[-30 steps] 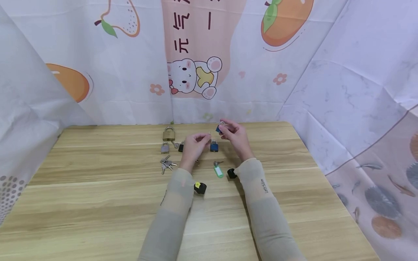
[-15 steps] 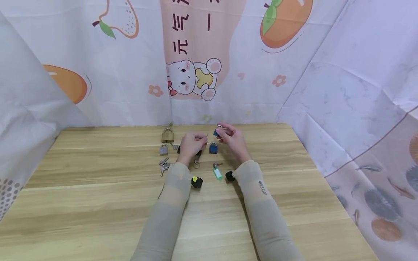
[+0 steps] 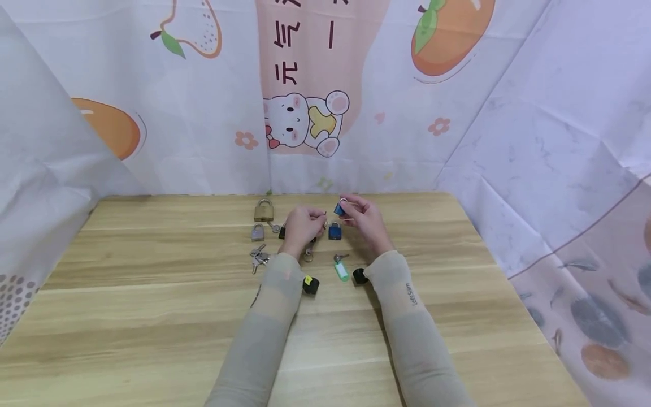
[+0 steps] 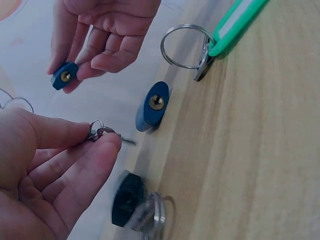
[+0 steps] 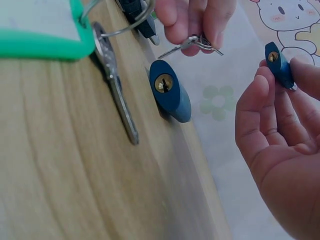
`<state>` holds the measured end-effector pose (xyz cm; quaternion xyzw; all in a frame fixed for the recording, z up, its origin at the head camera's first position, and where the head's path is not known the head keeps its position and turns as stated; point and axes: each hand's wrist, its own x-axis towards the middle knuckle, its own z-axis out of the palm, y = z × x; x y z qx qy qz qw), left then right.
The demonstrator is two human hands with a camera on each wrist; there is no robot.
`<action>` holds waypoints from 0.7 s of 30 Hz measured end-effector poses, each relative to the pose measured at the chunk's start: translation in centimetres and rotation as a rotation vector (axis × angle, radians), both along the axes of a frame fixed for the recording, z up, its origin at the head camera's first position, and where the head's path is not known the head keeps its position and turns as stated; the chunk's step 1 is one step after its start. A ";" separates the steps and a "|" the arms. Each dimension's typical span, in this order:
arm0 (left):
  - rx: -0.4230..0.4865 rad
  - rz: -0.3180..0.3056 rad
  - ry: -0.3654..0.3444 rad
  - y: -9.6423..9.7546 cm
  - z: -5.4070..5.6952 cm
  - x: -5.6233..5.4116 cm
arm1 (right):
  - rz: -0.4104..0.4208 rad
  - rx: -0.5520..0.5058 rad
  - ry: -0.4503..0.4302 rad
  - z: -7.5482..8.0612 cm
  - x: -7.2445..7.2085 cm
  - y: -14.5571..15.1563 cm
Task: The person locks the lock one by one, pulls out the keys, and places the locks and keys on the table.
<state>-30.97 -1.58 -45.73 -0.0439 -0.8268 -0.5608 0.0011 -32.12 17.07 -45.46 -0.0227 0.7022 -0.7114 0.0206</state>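
Note:
My left hand pinches a small ring of keys between thumb and forefinger, a thin shaft sticking out. My right hand holds a small blue padlock by thumb and fingers; its brass keyhole shows in both wrist views. The keys and this padlock are apart. Below and between the hands, a second blue padlock stands on the table, keyhole facing the wrist cameras. Beside my left hand is a black padlock, with blurred keys on a ring close to it. In the head view the left hand hides part of that area.
On the wooden table, a brass padlock, a grey padlock and several loose keys lie left of the hands. Nearer are a key with a green tag and black wrist devices. A printed curtain hangs behind.
The right hand has lowered slightly with the blue padlock, which is now turned at a different tilt. The left hand has shifted a little left with the keys, uncovering the key ring below it.

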 end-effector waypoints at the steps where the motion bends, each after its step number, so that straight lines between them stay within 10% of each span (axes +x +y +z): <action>1: -0.011 0.004 0.004 0.1 0.0 0.0 | -0.002 -0.010 -0.001 0.0 0.1 0.0; 21: -0.272 -0.009 0.118 0.6 -0.5 -0.4 | -0.004 -0.010 -0.012 -0.1 0.1 0.3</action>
